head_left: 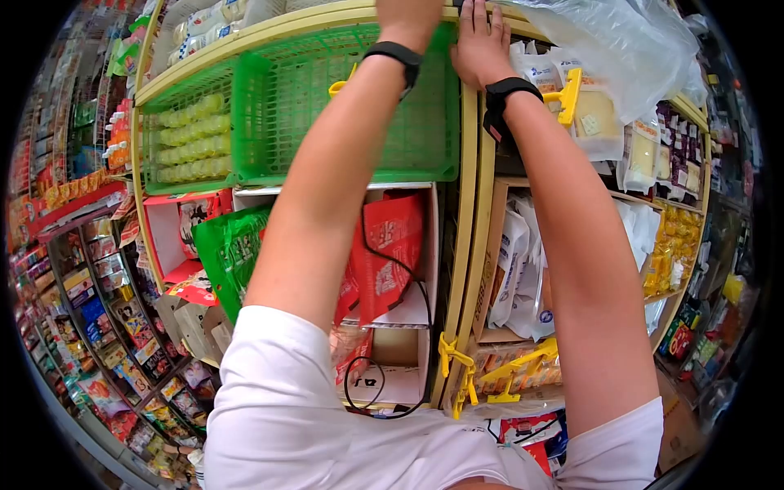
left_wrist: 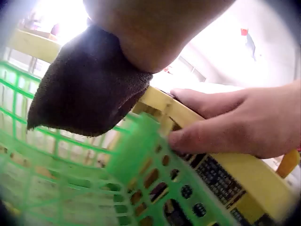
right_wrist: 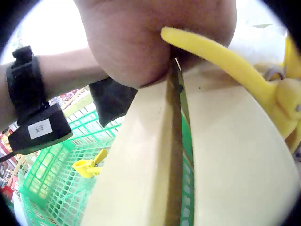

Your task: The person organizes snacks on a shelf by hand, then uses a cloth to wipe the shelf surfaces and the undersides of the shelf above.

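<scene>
My left hand (head_left: pixel 410 20) grips a dark cloth (left_wrist: pixel 87 84) that hangs below the palm, over the corner of a green plastic basket (head_left: pixel 269 155). Most of this hand's fingers are out of sight. My right hand (head_left: pixel 482 51) rests on the yellow shelf frame (head_left: pixel 469 188), fingers stretched forward along it. From the right wrist, the palm lies across two pale rails (right_wrist: pixel 136 165) with a narrow gap between them. A yellow clamp (right_wrist: pixel 277 101) on the frame has its handle close to that palm. The cloth also shows beside the left wristband (right_wrist: pixel 40 122).
Inside the basket is another yellow clamp (right_wrist: pixel 87 167). Clear plastic sheeting (head_left: pixel 629 57) drapes over packets at the upper right. Boxes of red packets (head_left: pixel 388 253) and white packets (head_left: pixel 523 261) fill lower shelves. A black cable (head_left: pixel 420 327) loops down the front.
</scene>
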A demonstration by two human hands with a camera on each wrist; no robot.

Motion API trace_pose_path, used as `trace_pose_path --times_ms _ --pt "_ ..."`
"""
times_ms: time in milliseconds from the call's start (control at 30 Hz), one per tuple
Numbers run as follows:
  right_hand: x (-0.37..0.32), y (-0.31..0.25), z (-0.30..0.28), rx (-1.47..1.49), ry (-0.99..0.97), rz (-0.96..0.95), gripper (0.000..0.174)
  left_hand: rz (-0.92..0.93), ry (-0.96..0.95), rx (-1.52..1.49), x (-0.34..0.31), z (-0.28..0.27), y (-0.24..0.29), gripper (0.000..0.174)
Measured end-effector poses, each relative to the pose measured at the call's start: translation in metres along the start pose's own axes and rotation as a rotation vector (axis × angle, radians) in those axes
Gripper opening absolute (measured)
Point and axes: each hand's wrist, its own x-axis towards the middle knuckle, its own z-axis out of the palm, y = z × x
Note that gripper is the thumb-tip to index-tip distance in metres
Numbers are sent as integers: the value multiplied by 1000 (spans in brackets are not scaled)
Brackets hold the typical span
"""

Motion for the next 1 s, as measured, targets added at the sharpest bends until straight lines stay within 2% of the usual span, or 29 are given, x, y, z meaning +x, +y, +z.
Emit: trace_pose_path --times_ms 133,167,233,300,367,433,467,533,600,633,733,800,833,900,967,1000 --pt "1 4 -2 13 6 -5 82 38 -15 -100 -1 0 13 24" --pt "0 8 -5 -2 -46 -9 83 39 -14 -100 -1 -5 9 24" --pt "0 6 -12 -8 -95 -18 84 173 -78 -105 -2 -15 -21 24" --pt "2 3 -13 55 -135 34 87 15 -172 -4 -4 -38 -72 25" --pt "2 2 -8 62 -111 23 89 -81 -105 75 -18 -58 -131 29" --pt "2 1 -8 48 -43 -3 88 -223 -155 150 -19 -78 -168 36" --pt "3 1 -7 53 -48 1 88 -221 -162 154 -19 -75 -165 36" --pt "7 1 -3 -1 -42 22 86 -333 -8 232 -17 -63 -149 44" --pt "1 0 -6 28 -57 24 84 -272 -35 177 -17 -40 -123 47" --pt "2 0 -9 48 -60 20 83 -277 -99 179 -15 -35 -94 45" --pt "4 -1 -1 20 -49 35 79 -136 -21 26 -8 -19 -16 35" --pt "3 3 0 8 -30 16 78 -122 -17 39 -3 -3 20 29" --pt "3 3 -1 15 -10 7 77 -96 54 -1 -3 -3 30 26" --pt "2 2 -6 57 -25 14 77 -54 18 -133 -4 -11 24 26" --pt "-2 -1 -15 -75 -172 -58 77 -22 -25 -124 -11 -20 1 26" --pt "1 -1 -14 -74 -161 -52 77 16 -61 -116 -9 -27 -14 26"
